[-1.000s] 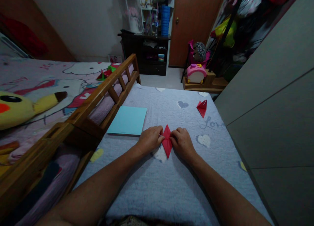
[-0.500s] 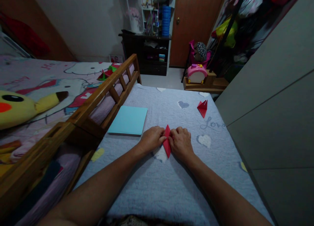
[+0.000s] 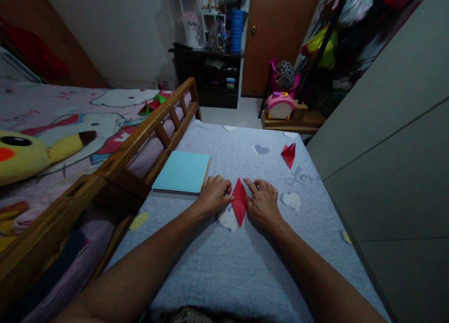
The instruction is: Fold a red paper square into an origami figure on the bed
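Observation:
A red folded paper diamond (image 3: 239, 203) lies flat on the light blue bedding (image 3: 217, 267), its long axis pointing away from me. At its left corner is my left hand (image 3: 214, 195), thumb and index finger pinched at the paper's edge. My right hand (image 3: 264, 202) rests along the right side, index finger stretched out and thumb by the right corner, nothing held. Farther off to the right sits another folded red paper piece (image 3: 289, 155) with raised points.
A stack of light blue square sheets (image 3: 183, 172) lies left of my hands. A wooden bed rail (image 3: 140, 147) runs along the left, with a yellow plush toy (image 3: 28, 155) beyond it. A pale cabinet (image 3: 396, 140) stands on the right.
My hands have moved slightly apart. More of the red diamond shows and it looks wider. The fingers of my right hand have come off its surface to the side.

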{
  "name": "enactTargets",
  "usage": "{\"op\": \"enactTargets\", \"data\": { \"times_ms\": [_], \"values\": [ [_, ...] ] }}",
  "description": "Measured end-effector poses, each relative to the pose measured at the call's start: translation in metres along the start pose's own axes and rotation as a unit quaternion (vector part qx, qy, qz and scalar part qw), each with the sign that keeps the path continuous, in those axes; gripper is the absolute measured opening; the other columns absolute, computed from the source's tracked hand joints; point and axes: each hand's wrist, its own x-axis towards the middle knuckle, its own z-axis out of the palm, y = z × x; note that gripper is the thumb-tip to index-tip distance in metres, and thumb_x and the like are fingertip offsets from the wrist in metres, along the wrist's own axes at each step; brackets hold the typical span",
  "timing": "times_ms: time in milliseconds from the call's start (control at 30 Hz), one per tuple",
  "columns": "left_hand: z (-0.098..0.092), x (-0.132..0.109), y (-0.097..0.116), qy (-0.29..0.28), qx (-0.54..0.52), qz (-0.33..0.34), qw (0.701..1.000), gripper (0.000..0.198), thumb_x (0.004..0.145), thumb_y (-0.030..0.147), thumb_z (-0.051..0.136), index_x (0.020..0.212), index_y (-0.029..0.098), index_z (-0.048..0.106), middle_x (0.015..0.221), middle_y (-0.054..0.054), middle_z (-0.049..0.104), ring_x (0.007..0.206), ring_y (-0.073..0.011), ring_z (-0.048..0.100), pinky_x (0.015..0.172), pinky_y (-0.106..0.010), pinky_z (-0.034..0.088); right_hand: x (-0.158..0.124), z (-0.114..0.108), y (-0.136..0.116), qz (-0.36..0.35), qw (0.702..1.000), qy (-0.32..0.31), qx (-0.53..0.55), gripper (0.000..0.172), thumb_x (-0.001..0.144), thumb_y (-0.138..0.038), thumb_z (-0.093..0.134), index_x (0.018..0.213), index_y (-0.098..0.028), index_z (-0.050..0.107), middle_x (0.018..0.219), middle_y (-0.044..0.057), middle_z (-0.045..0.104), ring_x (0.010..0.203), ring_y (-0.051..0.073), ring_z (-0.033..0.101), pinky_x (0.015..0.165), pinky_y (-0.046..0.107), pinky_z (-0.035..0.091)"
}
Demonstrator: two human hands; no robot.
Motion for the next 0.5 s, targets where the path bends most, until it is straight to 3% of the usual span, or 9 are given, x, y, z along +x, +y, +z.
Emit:
{"op": "enactTargets", "data": {
  "times_ms": [267, 367, 500],
  "values": [
    [-0.0002, -0.0012, -0.0008, -0.005, -0.003, 0.026, 1.0, 0.004, 0.085, 0.022, 0.06, 0.083, 0.02, 0.063, 0.092, -0.006, 0.061, 0.096, -0.0248, 0.052, 0.085, -0.034, 0.038, -0.0021, -0.0039, 0.0093, 0.023, 1.0, 0.0, 0.006, 0.054, 0.084, -0.017, 0.058, 0.137, -0.028, 0.052, 0.12, 0.013, 0.058, 0.109, 0.031, 0.048, 0.095, 0.05, 0.035],
    [0.0021, -0.0018, 0.0015, 0.018, -0.008, 0.031, 0.999, 0.011, 0.09, 0.02, 0.053, 0.087, 0.018, 0.063, 0.092, -0.008, 0.063, 0.095, -0.0248, 0.055, 0.087, -0.035, 0.039, -0.0022, -0.0068, 0.011, 0.027, 0.999, -0.009, 0.022, 0.038, 0.087, -0.016, 0.053, 0.124, -0.024, 0.06, 0.118, 0.012, 0.058, 0.109, 0.03, 0.048, 0.095, 0.048, 0.035],
    [0.005, -0.0046, 0.0056, 0.036, -0.008, 0.031, 0.999, 0.019, 0.093, 0.034, 0.054, 0.09, 0.017, 0.063, 0.093, -0.01, 0.064, 0.096, -0.0267, 0.055, 0.087, -0.037, 0.04, -0.0022, -0.0091, 0.0078, 0.022, 0.998, -0.017, 0.06, 0.016, 0.092, -0.027, 0.053, 0.102, -0.021, 0.065, 0.11, 0.01, 0.06, 0.106, 0.028, 0.049, 0.094, 0.045, 0.036]
  ]
}}
